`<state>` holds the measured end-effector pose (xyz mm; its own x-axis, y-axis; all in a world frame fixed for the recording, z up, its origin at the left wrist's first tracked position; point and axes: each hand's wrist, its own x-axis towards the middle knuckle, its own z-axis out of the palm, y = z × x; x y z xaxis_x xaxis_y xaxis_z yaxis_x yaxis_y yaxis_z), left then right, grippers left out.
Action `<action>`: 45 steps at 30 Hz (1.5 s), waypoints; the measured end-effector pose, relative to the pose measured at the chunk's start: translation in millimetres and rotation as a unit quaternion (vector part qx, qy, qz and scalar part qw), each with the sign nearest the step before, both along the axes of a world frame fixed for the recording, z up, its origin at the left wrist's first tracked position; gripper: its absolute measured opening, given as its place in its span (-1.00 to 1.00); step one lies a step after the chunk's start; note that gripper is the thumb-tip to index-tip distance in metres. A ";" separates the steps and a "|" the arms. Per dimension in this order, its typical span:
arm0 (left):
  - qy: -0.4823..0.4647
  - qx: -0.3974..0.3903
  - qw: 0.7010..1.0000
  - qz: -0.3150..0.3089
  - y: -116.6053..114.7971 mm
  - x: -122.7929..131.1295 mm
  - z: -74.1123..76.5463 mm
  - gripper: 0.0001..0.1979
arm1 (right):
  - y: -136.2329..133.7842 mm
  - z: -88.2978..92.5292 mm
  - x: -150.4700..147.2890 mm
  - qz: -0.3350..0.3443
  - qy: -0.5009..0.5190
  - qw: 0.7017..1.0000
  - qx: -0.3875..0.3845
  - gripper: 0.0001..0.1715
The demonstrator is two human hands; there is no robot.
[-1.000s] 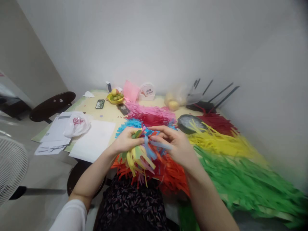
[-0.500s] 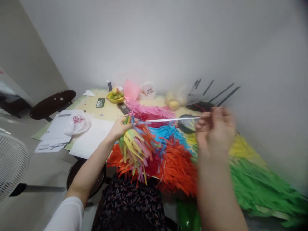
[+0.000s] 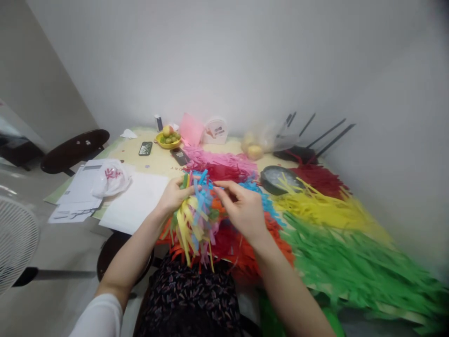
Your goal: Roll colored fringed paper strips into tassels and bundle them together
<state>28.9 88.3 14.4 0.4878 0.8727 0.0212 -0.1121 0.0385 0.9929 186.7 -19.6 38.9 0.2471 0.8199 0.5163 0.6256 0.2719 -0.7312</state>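
My left hand (image 3: pixel 175 193) is closed round the top of a bundle of multicoloured paper strips (image 3: pixel 191 217), whose yellow, blue and pink ends hang down. Just right of the bundle's top, my right hand (image 3: pixel 240 201) has its thumb and forefinger pinched together; what is between them is too small to make out. Under and around both hands lie fringed strips: pink (image 3: pixel 228 160), orange (image 3: pixel 245 257), and blue, partly covered by my right hand. Further right are yellow strips (image 3: pixel 326 210) and green strips (image 3: pixel 358 262).
A dark round bowl (image 3: pixel 271 180) stands right of my hands. White papers (image 3: pixel 135 201) and a plastic bag (image 3: pixel 112 179) lie at the left. Behind are a yellow fruit dish (image 3: pixel 168 144), two phones and a pink sheet (image 3: pixel 191 129). A fan (image 3: pixel 16 243) stands at far left.
My right hand has come down and left, from the bowl's far side to the bundle. The white strand stretched between my hands no longer shows. My left hand still holds the bundle.
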 end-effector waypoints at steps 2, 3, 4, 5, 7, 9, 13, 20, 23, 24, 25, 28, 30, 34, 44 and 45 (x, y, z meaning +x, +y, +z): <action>-0.008 -0.019 1.000 0.000 -7.8 3.0 0.7 -0.43 | 1.1 -0.1 -5.0 0.000 -0.003 1.000 0.001 -0.76; -0.013 -0.025 1.000 0.002 -9.8 3.5 0.9 -0.43 | 1.1 -0.3 -4.7 -0.003 -0.003 1.000 0.000 -0.76; -0.016 -0.030 0.999 0.005 -10.9 3.6 0.9 -0.43 | 0.8 -0.6 -3.6 -0.007 -0.003 1.000 -0.003 -0.76; -0.017 -0.035 0.999 0.007 -11.3 3.5 0.8 -0.43 | 0.2 -0.9 -2.2 -0.008 -0.001 1.000 -0.007 -0.76; -0.015 -0.037 0.999 0.010 -11.4 3.2 0.5 -0.44 | -1.2 -1.5 -0.2 -0.008 0.006 1.000 -0.016 -0.76; -0.010 -0.035 0.999 0.011 -11.5 3.3 0.5 -0.45 | -2.2 -1.7 0.3 -0.003 0.013 1.000 -0.022 -0.75; -0.006 -0.029 1.000 0.012 -11.9 4.2 0.5 -0.46 | -1.6 -1.1 0.2 -0.001 0.014 1.000 -0.027 -0.73; 0.003 -0.019 1.000 0.011 -12.7 4.6 -1.5 -0.45 | -1.3 1.1 0.8 -0.010 0.009 0.999 -0.042 -0.71; 0.031 0.045 0.998 0.002 -14.2 3.7 0.7 -0.56 | -0.7 1.7 1.1 0.005 0.030 0.997 -0.066 -0.73; 0.046 0.081 0.996 0.000 -15.0 3.2 2.4 -0.62 | 0.2 1.7 1.8 0.017 0.057 0.995 -0.077 -0.72; 0.063 0.117 0.991 -0.002 -15.9 2.6 4.3 -0.67 | 1.6 1.5 2.8 0.034 0.097 0.991 -0.089 -0.68; 0.112 0.192 0.975 -0.029 -19.4 1.7 10.7 -0.79 | 7.6 -0.5 7.8 0.115 0.229 0.958 -0.126 -0.50; 0.140 0.205 0.967 -0.053 -21.5 2.5 13.3 -0.81 | 11.7 -2.8 10.9 0.154 0.260 0.940 -0.156 -0.56; 0.160 0.177 0.969 -0.058 -18.9 6.3 10.6 -0.77 | 16.7 -5.5 15.8 0.111 0.291 0.946 -0.093 -0.64; 0.109 0.098 0.989 0.008 38.2 -22.3 -10.9 -0.61 | -5.6 14.4 112.0 -0.090 0.464 0.829 0.299 -0.82; 0.110 0.102 0.988 0.024 41.0 -24.8 -12.2 -0.61 | -6.1 14.1 115.3 -0.098 0.455 0.833 0.299 -0.83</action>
<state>4.2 129.3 2.2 0.4585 0.8833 0.0974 0.1113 -0.1658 0.9799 302.0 -25.6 53.0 0.8582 0.3806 0.3445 -0.0379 0.7161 -0.6970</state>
